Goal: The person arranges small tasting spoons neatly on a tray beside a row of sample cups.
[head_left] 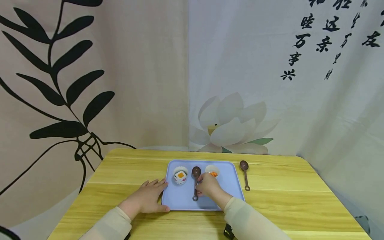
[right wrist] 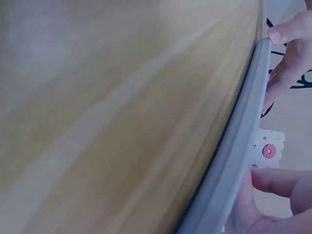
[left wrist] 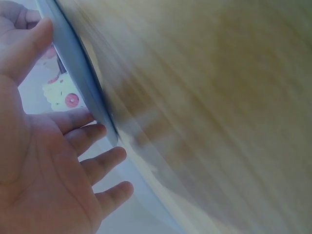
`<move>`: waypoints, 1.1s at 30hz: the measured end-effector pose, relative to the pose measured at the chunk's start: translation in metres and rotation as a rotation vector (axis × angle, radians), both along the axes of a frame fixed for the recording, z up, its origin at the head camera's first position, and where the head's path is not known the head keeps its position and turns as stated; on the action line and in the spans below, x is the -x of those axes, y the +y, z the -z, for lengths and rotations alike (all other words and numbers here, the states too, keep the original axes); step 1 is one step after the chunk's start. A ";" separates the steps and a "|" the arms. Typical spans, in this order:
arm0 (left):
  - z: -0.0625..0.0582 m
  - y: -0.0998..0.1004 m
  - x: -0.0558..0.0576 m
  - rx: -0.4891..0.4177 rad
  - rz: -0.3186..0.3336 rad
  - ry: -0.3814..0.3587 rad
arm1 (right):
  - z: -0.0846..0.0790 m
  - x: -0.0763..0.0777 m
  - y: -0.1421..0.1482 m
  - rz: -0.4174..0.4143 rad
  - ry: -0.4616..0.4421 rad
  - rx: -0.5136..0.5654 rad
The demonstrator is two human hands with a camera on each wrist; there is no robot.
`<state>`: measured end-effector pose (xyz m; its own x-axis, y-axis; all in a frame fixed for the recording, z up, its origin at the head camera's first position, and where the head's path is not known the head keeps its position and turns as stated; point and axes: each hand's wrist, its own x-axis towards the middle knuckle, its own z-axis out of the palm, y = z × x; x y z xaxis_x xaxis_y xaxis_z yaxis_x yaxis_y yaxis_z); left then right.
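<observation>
A light blue tray (head_left: 183, 201) lies on the table. My left hand (head_left: 148, 196) is spread at its left edge, fingertips touching the rim and thumb at the near corner; the left wrist view shows the palm (left wrist: 48, 165) with fingers extended. A brown spoon (head_left: 196, 171) lies lengthwise in the middle of the tray, bowl away from me. My right hand (head_left: 211, 187) pinches its handle between thumb and fingers. Left of the spoon sits a patterned paper cup (head_left: 180, 181) with a yellow-and-white piece in it. Another cup (head_left: 212, 168) with orange bits is partly hidden behind my right hand.
A second brown spoon (head_left: 245, 175) lies on the wooden table (head_left: 285, 196), right of the tray. Behind the table hangs a curtain (head_left: 150, 83) printed with leaves, a flower and black characters.
</observation>
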<state>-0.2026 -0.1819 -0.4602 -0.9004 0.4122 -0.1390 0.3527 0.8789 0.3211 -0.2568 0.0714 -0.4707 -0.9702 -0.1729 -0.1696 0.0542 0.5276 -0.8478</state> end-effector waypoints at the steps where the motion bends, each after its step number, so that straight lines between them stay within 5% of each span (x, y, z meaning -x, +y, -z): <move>1: 0.000 0.000 0.000 0.000 0.000 -0.001 | 0.000 0.000 0.000 -0.002 0.002 -0.003; 33: -0.001 0.000 0.001 0.004 -0.003 -0.013 | -0.004 -0.004 0.001 -0.041 0.070 -0.058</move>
